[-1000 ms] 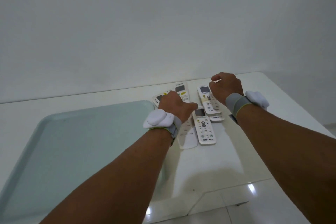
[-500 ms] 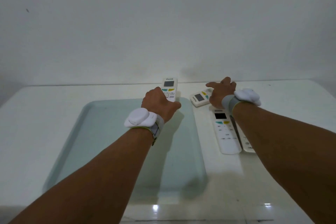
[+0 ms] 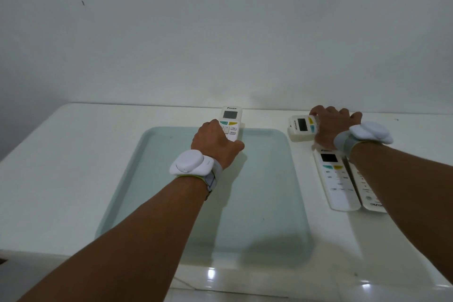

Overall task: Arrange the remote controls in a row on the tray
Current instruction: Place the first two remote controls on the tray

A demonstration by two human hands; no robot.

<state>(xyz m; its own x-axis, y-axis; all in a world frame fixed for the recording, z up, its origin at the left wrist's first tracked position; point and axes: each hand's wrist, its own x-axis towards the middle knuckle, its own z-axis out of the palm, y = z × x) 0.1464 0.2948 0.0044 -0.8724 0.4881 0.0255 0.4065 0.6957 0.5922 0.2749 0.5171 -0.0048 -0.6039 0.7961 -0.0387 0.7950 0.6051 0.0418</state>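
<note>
Item: pale green rectangular plastic tray (image 3: 157,179), lying on the white glossy surface (image 3: 73,154) toward its near edge, nothing resting flat in it yet.

Left hand (image 3: 215,144) is gripping the lower half of a white Daikin remote control with a grey screen (image 3: 231,120), which is hanging over the tray's far rim.

Right hand (image 3: 331,127) is closing its fingers on a white remote control lying crosswise (image 3: 301,127) off the tray's far right corner.

Risks: the carried remote is likely catching the far rim or landing askew; the crosswise one probably needs turning before it matches the row.

Count: four remotes, including a long white remote with a dark screen (image 3: 338,181) and a white remote with dark lettering at its near end (image 3: 370,191) side by side by the surface's right edge; one tray; two white wrist devices (image 3: 191,164).
</note>
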